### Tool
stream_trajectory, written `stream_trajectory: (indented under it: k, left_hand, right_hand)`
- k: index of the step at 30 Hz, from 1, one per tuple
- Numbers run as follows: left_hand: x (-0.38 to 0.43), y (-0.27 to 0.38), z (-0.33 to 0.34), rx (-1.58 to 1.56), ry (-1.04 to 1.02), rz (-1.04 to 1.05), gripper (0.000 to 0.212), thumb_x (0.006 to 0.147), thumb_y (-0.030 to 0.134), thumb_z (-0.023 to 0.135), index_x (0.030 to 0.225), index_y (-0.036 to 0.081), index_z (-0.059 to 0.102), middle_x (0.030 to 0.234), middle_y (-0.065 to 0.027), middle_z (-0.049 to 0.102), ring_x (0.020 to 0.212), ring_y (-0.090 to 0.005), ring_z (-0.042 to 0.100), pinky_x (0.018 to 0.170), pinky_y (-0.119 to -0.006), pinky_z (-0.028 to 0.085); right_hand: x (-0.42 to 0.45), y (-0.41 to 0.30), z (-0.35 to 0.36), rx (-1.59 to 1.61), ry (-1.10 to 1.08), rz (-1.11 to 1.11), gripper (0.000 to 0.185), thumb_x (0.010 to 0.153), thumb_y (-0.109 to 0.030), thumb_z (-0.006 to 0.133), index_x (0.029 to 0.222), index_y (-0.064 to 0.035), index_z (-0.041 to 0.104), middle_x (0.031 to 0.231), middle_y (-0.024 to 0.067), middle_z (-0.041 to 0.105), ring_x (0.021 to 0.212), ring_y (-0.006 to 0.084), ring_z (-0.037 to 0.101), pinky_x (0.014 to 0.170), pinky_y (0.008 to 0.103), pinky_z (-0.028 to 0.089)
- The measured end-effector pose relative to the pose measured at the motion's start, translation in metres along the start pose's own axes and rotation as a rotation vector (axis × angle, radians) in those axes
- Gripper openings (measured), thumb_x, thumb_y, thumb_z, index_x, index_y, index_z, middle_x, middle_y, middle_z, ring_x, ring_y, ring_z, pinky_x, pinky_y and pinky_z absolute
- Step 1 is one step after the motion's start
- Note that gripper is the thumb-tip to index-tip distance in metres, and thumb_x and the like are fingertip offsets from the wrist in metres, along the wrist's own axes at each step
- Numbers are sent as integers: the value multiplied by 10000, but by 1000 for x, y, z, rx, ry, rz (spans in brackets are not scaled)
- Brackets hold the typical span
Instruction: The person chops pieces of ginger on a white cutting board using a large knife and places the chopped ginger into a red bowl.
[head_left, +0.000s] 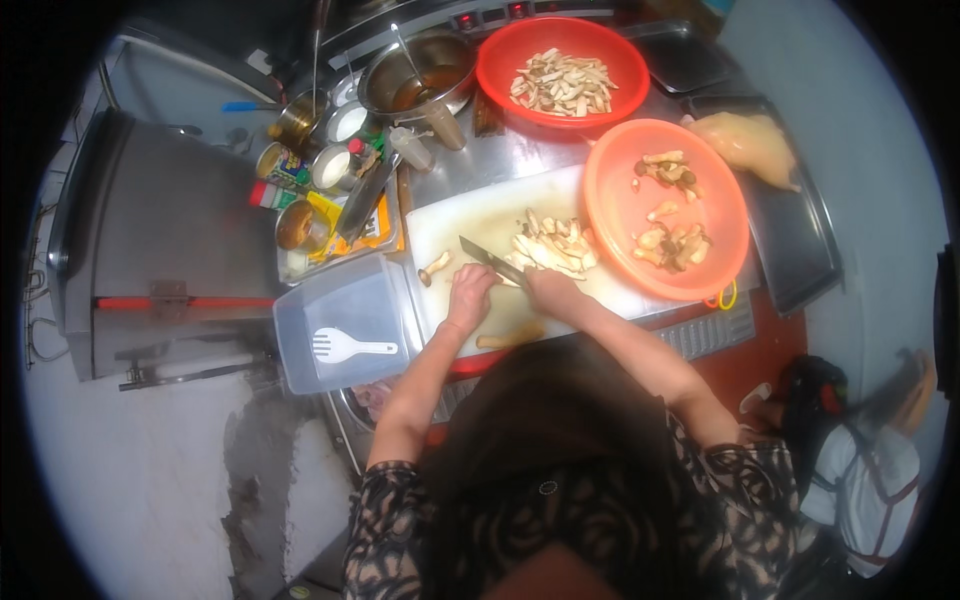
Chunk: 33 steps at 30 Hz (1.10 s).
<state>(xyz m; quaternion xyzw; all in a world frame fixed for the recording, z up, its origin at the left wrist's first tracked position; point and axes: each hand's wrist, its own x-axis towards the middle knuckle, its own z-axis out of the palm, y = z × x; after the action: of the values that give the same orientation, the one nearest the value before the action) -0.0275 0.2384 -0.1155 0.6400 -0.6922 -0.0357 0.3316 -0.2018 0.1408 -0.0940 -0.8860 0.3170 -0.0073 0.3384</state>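
On a white cutting board (525, 199), my right hand (553, 294) grips a kitchen knife (489, 259) whose blade points up and to the left. My left hand (472, 289) is beside the blade with its fingers bent down at the board; what lies under the fingertips is mostly hidden. A pile of sliced mushrooms (553, 246) lies just beyond my right hand. One whole mushroom (436, 268) rests left of the blade, and another mushroom (511, 337) is at the board's near edge. Whole mushrooms sit in an orange plastic colander (600, 187) overlapping the board's right end.
A red basin (491, 90) of sliced mushrooms stands at the back, beside a steel bowl (375, 97) of brown liquid. Left are a plastic bin (300, 360) with a white slotted spatula (345, 346) and seasoning containers (334, 166). Right, a plucked whole bird (746, 142) lies on a dark tray (795, 240).
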Motion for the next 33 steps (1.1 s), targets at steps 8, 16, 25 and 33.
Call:
stream_trajectory:
  k: [8,16,25,33]
  left_hand:
    - [-20,-4,-1,3,29,-10,255,636,-85,554,816,68,649,884,-71,590,877,-279,539,787,-363,450]
    - [-22,1,-6,-78,49,-106,228,710,-85,562,880,48,637,900,-106,588,875,-298,555,769,-365,470]
    - [-26,3,-8,-52,9,-68,233,684,-93,549,841,59,632,878,-88,586,852,-295,543,747,-370,469]
    - [-36,-1,-7,-63,54,-58,243,670,-98,557,833,59,646,886,-91,604,870,-287,564,770,-365,478]
  right_hand:
    - [-12,-16,-13,0,-68,-64,168,830,-139,515,880,13,569,755,231,620,746,392,619,688,462,491]
    - [3,-14,-14,49,-84,44,175,825,-150,514,895,-1,575,819,231,627,817,375,620,731,452,483]
    - [5,-12,-8,60,-171,50,221,839,-163,508,952,11,582,858,228,632,827,373,615,749,450,475]
    - [-7,-22,-20,50,-286,53,251,850,-179,523,996,15,588,908,242,624,883,369,607,780,441,467]
